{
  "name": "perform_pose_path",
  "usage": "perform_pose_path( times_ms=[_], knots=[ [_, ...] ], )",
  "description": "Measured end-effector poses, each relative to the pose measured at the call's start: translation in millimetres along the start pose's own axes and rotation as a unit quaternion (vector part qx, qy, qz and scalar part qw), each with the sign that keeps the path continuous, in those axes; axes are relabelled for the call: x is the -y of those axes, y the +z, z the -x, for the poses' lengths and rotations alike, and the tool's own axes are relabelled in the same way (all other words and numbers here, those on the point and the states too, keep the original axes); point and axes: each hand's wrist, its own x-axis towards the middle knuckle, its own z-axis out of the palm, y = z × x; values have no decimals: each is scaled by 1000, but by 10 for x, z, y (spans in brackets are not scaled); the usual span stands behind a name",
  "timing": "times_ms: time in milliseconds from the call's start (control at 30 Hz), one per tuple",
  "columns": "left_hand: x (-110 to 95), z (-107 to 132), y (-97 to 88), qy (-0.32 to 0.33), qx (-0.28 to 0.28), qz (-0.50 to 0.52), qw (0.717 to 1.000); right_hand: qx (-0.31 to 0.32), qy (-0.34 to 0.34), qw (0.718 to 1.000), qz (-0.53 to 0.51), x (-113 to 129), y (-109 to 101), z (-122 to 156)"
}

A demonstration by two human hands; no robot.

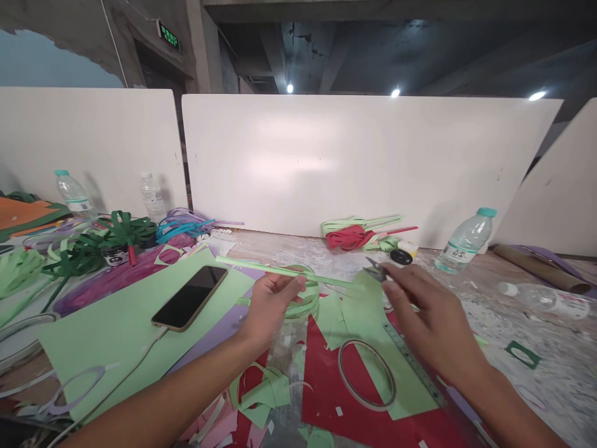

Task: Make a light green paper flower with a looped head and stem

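Left hand (270, 305) in a pinch on a green strip (247, 264), right hand (431, 314) around a metal tool (375, 270).

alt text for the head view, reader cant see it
A left hand holds a slim green strip and the right hand a small metal tool near its right end, above a paper-strewn table. Nearby lie a phone on light green paper and a ring partly over red paper; a bottle stands before a white panel.

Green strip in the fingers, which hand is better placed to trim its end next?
Probably the right hand: it holds a small pointed tool, possibly scissors, near one end of the green strip. The left hand is busy pinching the strip.
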Motion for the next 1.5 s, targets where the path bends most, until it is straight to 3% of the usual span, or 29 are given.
perform_pose_path(
  times_ms=[67,167,300,467,633,833,1000,1267,1500],
  knots=[
    [-9,1,9,6,-22,-16,1000,11,2,999,-35,41,-26,-3],
    [1,4,22,16,-36,-41,998,110,-49,992,-33,153,12,23],
    [42,17,33,48,-2,-49,998,176,-76,981,18,240,131,64],
    [63,49,50,75,48,-16,996,171,-52,983,53,207,167,70],
    [46,69,77,89,36,-1,995,137,-58,986,73,189,160,64],
    [55,83,56,84,21,-63,994,102,-71,988,95,196,157,67],
    [75,86,47,115,24,-75,990,93,-27,995,28,218,180,58],
    [92,156,52,151,102,-161,970,127,-33,988,-78,158,293,109],
    [152,113,35,97,163,-142,971,152,27,974,-164,219,219,37]
  ],
)
